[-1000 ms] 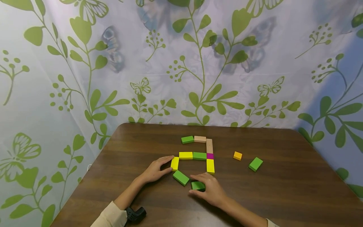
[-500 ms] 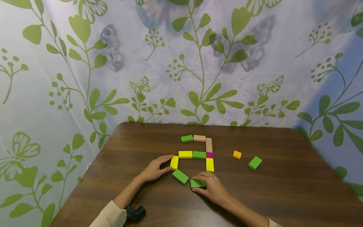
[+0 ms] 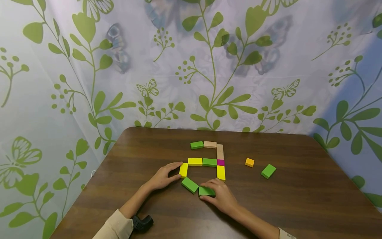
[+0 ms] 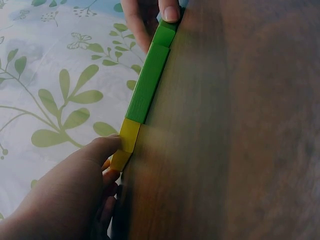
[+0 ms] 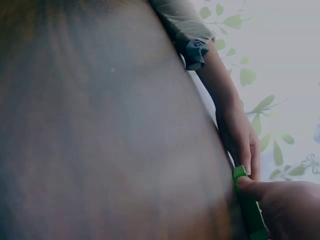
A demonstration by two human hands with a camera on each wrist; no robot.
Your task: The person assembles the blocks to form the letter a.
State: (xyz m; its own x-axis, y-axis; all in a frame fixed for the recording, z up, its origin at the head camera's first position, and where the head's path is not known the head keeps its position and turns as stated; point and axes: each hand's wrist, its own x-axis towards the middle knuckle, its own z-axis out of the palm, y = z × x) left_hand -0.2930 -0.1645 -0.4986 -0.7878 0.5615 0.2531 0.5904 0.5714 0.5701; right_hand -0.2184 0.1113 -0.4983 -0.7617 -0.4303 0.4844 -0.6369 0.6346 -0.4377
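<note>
My left hand (image 3: 162, 177) holds a yellow block (image 3: 183, 170) at its left side, thumb near its front end and fingertip at its back corner. Just in front of that block lies a slanted green block (image 3: 190, 185). Its right end meets another green block (image 3: 206, 191), which my right hand (image 3: 223, 196) grips between thumb and fingers. In the left wrist view the left thumb and fingers bracket the yellow block (image 4: 130, 135). The right wrist view has the right thumb against the green block (image 5: 250, 210).
Behind the hands, a yellow block (image 3: 195, 162), a green block (image 3: 210, 162), a magenta block (image 3: 220, 162), a yellow block (image 3: 221, 173) and wooden blocks (image 3: 220, 152) form a joined line. To the right lie an orange block (image 3: 249, 162) and a green block (image 3: 268, 171).
My right hand has slid the green block slightly left and back, closing the gap to the slanted green block. The left hand stays at the yellow block.
</note>
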